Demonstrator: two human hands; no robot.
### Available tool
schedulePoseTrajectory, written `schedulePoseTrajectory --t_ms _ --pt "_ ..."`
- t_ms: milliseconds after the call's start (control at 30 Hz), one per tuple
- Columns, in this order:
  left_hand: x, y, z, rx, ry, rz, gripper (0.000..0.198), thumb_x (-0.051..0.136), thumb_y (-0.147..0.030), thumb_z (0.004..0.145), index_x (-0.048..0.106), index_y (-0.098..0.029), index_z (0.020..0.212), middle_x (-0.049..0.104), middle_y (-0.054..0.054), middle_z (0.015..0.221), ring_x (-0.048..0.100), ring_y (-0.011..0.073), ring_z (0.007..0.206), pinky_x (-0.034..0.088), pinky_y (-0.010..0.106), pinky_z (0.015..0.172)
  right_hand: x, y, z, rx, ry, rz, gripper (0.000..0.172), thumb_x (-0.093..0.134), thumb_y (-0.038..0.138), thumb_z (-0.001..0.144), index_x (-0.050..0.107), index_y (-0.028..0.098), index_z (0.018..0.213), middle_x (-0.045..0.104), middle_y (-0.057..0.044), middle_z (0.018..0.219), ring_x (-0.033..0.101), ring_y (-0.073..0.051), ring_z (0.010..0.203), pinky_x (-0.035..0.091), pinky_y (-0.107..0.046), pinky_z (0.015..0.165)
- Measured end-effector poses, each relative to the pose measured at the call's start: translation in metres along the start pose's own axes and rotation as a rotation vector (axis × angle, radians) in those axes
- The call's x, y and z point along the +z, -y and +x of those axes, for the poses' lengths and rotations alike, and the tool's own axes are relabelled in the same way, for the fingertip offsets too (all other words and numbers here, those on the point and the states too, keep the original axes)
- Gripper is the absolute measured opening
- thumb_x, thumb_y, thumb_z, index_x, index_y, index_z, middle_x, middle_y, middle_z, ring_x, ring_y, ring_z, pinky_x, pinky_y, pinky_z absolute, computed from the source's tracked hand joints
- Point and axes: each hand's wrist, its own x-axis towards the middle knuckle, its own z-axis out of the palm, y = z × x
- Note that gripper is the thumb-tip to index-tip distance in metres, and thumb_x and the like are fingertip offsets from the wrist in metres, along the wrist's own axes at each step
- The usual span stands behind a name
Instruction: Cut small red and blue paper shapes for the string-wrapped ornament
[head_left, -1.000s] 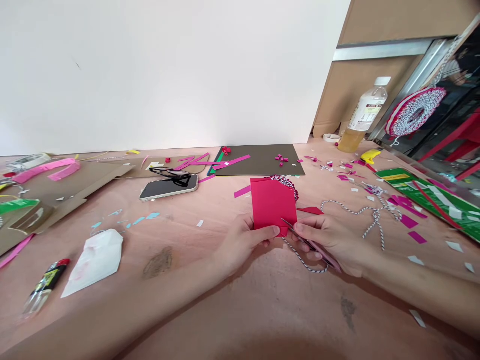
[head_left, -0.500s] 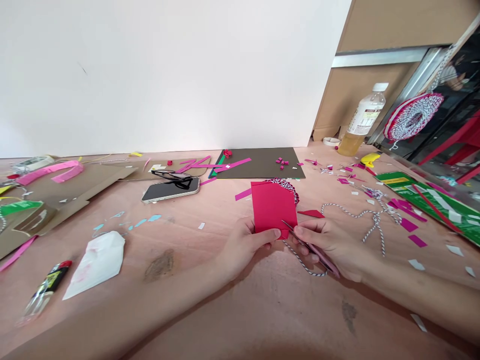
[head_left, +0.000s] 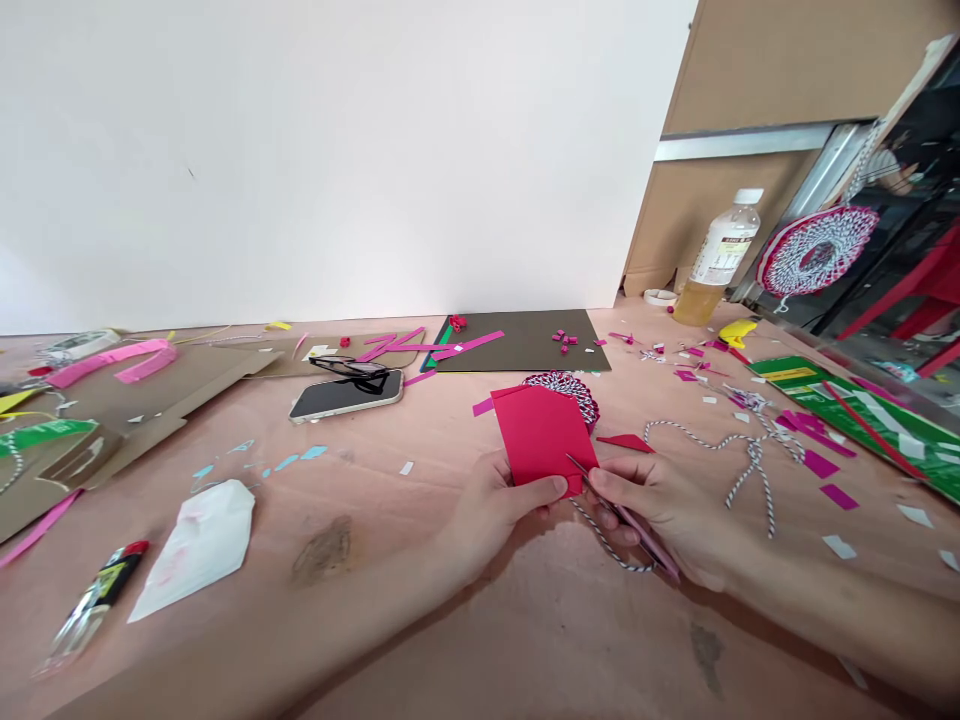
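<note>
A red sheet of paper [head_left: 544, 432] is gripped at its lower edge by my left hand [head_left: 517, 500], thumb on top. My right hand [head_left: 645, 500] is closed around small scissors [head_left: 637, 528] with mauve handles. One thin blade lies over the paper's lower right part; the other blade is hidden. Behind the paper, a round braided cord piece [head_left: 585, 395] in black, white and red is partly covered. A striped cord [head_left: 600, 540] hangs below the hands. A red paper offcut [head_left: 626, 441] rests just beyond my right hand.
Farther off are a phone [head_left: 346, 396] with glasses [head_left: 349, 367], a dark board [head_left: 517, 345] and a drink bottle [head_left: 716, 265]. Scraps and a green sheet [head_left: 862, 410] lie right; a glue tube [head_left: 101, 595], white paper [head_left: 196, 545] and cardboard [head_left: 165, 400] lie left.
The view has tilted up slightly, so things sit lower. The red paper has turned a little in my left hand. Both hands keep their holds, with the blade still over the paper.
</note>
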Motion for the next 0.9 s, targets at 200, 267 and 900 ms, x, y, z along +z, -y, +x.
schedulePoseTrajectory --t_ms 200,267,900 --pt "0.0017 -0.0006 -0.0026 -0.027 -0.015 -0.045 0.013 0.068 -0.021 0.072 0.06 -0.012 0.065 0.053 -0.001 0.058 0.045 0.0093 0.054 0.036 0.022 0.054 0.0029 -0.0051 0.0013 -0.051 -0.021 0.019 0.031 0.064 0.04 0.079 0.052 0.015 0.065 0.047 0.004 0.054 0.038 -0.004 0.039 0.02 -0.018 0.038" --pt "0.002 -0.0013 -0.0035 -0.018 -0.001 -0.051 0.01 0.069 -0.02 0.071 0.063 -0.012 0.069 0.055 0.0 0.06 0.048 0.0098 0.056 0.037 0.022 0.055 0.0032 -0.0057 0.0016 -0.061 -0.017 0.033 0.03 0.066 0.039 0.078 0.052 0.015 0.067 0.047 0.004 0.055 0.037 -0.004 0.038 0.018 -0.019 0.038" --pt "0.0058 -0.0029 -0.0065 -0.019 0.092 0.043 0.021 0.067 -0.022 0.073 0.068 -0.012 0.091 0.069 0.011 0.088 0.062 0.0234 0.081 0.048 0.034 0.076 0.0062 -0.004 -0.0026 -0.068 -0.007 0.066 0.026 0.067 0.037 0.078 0.058 0.013 0.074 0.048 0.003 0.055 0.038 -0.003 0.041 0.019 -0.018 0.042"
